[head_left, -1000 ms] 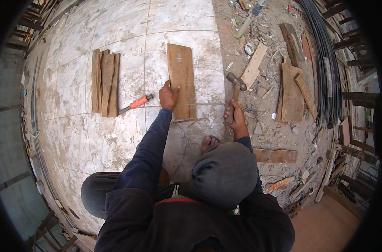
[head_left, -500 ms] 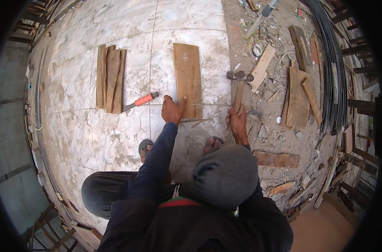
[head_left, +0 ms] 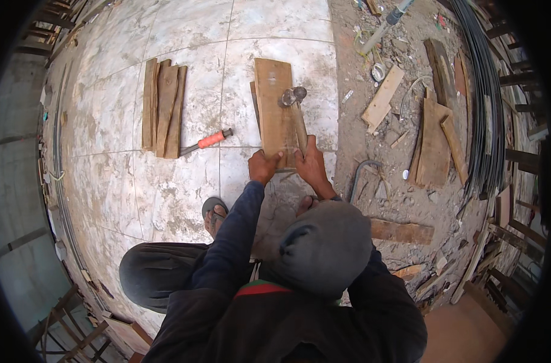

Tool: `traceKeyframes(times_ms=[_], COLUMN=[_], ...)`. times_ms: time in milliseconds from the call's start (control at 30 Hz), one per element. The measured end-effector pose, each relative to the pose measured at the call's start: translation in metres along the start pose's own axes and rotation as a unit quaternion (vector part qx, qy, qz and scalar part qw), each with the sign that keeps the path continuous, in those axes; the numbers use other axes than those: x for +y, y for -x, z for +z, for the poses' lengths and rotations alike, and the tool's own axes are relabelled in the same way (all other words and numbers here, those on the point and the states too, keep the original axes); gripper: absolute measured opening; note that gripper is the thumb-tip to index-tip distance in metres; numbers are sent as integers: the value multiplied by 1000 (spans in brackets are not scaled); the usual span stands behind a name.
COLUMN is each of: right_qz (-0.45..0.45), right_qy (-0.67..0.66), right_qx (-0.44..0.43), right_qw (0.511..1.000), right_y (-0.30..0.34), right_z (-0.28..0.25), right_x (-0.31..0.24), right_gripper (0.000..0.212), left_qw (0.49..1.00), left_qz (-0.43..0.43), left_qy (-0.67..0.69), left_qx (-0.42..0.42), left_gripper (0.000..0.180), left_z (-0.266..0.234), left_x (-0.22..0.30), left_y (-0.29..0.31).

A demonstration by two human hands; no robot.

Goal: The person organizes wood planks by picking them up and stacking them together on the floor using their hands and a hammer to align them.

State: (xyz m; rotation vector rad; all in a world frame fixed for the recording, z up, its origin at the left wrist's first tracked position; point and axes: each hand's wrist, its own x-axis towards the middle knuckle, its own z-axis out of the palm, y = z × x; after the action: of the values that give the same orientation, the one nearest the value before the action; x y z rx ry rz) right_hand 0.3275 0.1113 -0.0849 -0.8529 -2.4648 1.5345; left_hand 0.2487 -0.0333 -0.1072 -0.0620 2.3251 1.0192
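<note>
Near the middle, a flat wooden board [head_left: 274,115] lies on the tiles, its near end held by my left hand [head_left: 264,166] with the thumb on top. A darker strip of wood [head_left: 255,104] shows along the board's left edge, mostly covered by it. My right hand [head_left: 312,162] is closed round the handle of a hammer [head_left: 300,124]. The hammer's metal head is over the upper right part of the board; whether it touches the wood I cannot tell. To the left lies a tool with an orange-red grip [head_left: 212,140] and a dark end.
Several stacked planks [head_left: 164,109] lie on the left tiles. Rubble ground on the right carries a pale wood piece [head_left: 383,97], more boards [head_left: 431,142], a curved grey rod [head_left: 356,178] and a bundle of black rods [head_left: 482,115]. My sandalled feet are close to the board.
My right hand has brought the hammer left, from beside the board to over it. My left hand has shifted slightly right along the near end, and a darker strip now shows at the board's left.
</note>
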Motion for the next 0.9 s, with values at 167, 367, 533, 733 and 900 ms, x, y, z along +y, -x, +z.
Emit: traceKeyframes(times_ms=[167, 367, 533, 733, 900], right_qz=[-13, 39, 26, 26, 20], right_qy=[45, -7, 4, 7, 19], right_qx=[-5, -9, -12, -18, -23], right_qw=[999, 999, 1000, 999, 999], right_y=[0, 1, -2, -3, -5], right_z=[1, -6, -11, -18, -22], right_x=[-1, -8, -13, -9, -3], right_gripper=[34, 38, 38, 38, 38], left_qw=[997, 989, 991, 987, 986], left_qz=[5, -29, 23, 49, 56], left_qy=[76, 146, 119, 134, 138], left_qx=[32, -4, 61, 68, 69], left_gripper=[55, 56, 49, 47, 46], left_z=[9, 17, 28, 27, 33], left_x=[-2, -12, -27, -11, -10], left_y=[8, 4, 0, 13, 16])
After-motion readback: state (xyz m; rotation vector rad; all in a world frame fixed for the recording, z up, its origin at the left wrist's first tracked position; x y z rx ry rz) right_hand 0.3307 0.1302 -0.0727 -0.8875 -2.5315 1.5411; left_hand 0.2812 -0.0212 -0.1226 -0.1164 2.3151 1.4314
